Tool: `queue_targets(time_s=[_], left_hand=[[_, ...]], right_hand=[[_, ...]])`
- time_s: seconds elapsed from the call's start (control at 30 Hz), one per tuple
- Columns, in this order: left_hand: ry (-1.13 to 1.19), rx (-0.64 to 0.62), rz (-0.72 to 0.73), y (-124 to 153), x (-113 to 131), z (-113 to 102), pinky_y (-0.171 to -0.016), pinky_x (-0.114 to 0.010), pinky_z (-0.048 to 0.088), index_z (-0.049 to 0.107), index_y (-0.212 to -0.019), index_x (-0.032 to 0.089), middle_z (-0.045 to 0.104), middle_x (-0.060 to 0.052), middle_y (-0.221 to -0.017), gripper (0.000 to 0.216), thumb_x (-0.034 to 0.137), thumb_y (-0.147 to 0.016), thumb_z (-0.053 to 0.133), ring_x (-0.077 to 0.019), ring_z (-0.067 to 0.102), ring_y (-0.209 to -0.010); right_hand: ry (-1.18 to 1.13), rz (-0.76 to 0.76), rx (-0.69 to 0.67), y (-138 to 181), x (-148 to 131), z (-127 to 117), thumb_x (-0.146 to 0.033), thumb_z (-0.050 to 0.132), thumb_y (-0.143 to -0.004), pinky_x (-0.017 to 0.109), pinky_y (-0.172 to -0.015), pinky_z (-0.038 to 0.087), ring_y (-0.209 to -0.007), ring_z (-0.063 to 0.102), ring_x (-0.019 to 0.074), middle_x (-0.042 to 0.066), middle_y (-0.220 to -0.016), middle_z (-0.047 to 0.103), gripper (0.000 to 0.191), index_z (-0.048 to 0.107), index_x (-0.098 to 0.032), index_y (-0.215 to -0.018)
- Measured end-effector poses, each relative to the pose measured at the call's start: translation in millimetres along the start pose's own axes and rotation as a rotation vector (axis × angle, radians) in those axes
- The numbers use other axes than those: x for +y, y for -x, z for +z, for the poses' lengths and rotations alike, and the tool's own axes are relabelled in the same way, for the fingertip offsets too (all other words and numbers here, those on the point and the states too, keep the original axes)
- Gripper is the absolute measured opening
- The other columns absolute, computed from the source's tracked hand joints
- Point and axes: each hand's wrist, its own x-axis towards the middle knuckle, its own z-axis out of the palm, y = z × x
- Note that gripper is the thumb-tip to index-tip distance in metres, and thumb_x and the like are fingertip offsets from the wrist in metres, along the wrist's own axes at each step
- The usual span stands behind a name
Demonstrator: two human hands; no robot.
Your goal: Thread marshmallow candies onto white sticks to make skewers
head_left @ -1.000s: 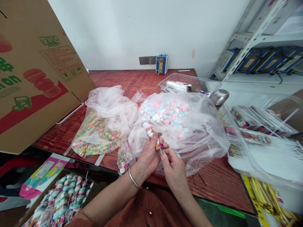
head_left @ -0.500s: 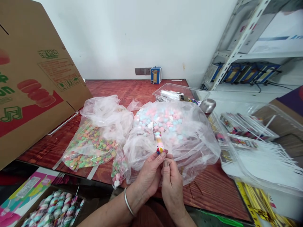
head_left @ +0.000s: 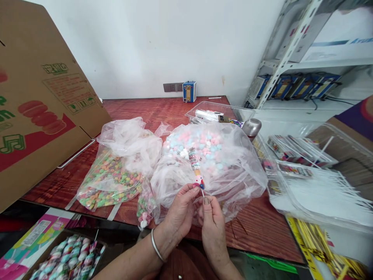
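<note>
A marshmallow lollipop point(head_left: 194, 166) in a narrow printed wrapper points up and away from me, over the big bag. My left hand point(head_left: 183, 208), with a bangle on its wrist, pinches the wrapper's lower end. Its thin white stick runs down into my right hand point(head_left: 213, 223), whose thumb and fingers are closed on it. Just behind the hands lies a clear plastic bag of pink, blue and white marshmallows point(head_left: 204, 146). To its left is a bag of green and orange ring-shaped pieces point(head_left: 112, 182), with a small bag of candies point(head_left: 145, 212) beside it.
A large cardboard box point(head_left: 40, 93) stands on the left. Wrapped lollipops fill a box point(head_left: 68, 256) at lower left. On the right, a clear bin point(head_left: 284, 198) holds white sticks and printed wrappers, with gold twist ties point(head_left: 317, 245) below. A metal scoop point(head_left: 252, 127) lies behind.
The lollipop's wrapper has turned, so its printed, barcoded side now shows more. My right hand has slid slightly down and away from the left, exposing more of the stick.
</note>
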Motion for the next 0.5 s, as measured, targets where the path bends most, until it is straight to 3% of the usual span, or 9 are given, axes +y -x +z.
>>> queue_targets(time_s=[0.1, 0.2, 0.3, 0.4, 0.5], left_hand=[[-0.212, -0.056, 0.065, 0, 2, -1, -0.065, -0.024, 0.039, 0.064, -0.068, 0.015, 0.06, -0.001, -0.07, 0.02, 0.024, -0.066, 0.081, -0.0121, 0.05, -0.064], [-0.563, -0.076, 0.336, 3, 5, 0, -0.071, -0.024, 0.036, 0.065, -0.066, 0.016, 0.058, -0.002, -0.072, 0.015, 0.022, -0.072, 0.078, -0.0149, 0.048, -0.072], [-0.824, -0.061, 0.538, 7, 6, 1, -0.072, -0.024, 0.033, 0.066, -0.064, 0.018, 0.056, -0.001, -0.071, 0.015, 0.019, -0.078, 0.073, -0.016, 0.045, -0.074], [-0.895, -0.071, 0.543, 7, 6, 1, -0.069, -0.024, 0.034, 0.065, -0.067, 0.018, 0.054, -0.001, -0.07, 0.017, 0.023, -0.083, 0.068, -0.0157, 0.045, -0.071], [-0.828, -0.106, 0.4, 7, 12, 0, -0.065, -0.024, 0.034, 0.064, -0.067, 0.017, 0.052, 0.0, -0.066, 0.02, 0.029, -0.081, 0.071, -0.0145, 0.044, -0.067]], right_hand=[[0.1, -0.074, 0.052, -2, 0, -1, -0.043, 0.042, -0.097, 0.023, -0.05, 0.038, -0.054, 0.04, 0.0124, -0.006, -0.062, 0.043, 0.031, 0.047, -0.023, -0.074], [0.218, -0.151, 0.1, -7, 0, -6, -0.039, 0.042, -0.097, 0.026, -0.057, 0.046, -0.062, 0.052, 0.0155, -0.001, -0.069, 0.055, 0.028, 0.052, -0.022, -0.077], [0.329, -0.241, 0.179, -13, -1, -11, -0.037, 0.043, -0.098, 0.03, -0.065, 0.052, -0.075, 0.064, 0.0199, 0.006, -0.086, 0.069, 0.025, 0.058, -0.018, -0.103], [0.396, -0.331, 0.125, -17, -1, -16, -0.033, 0.041, -0.099, 0.031, -0.07, 0.054, -0.085, 0.07, 0.0214, 0.011, -0.099, 0.074, 0.032, 0.056, -0.014, -0.121], [0.447, -0.417, 0.052, -19, -2, -20, -0.029, 0.039, -0.101, 0.028, -0.068, 0.055, -0.082, 0.072, 0.0197, 0.009, -0.097, 0.076, 0.03, 0.063, -0.017, -0.113]])
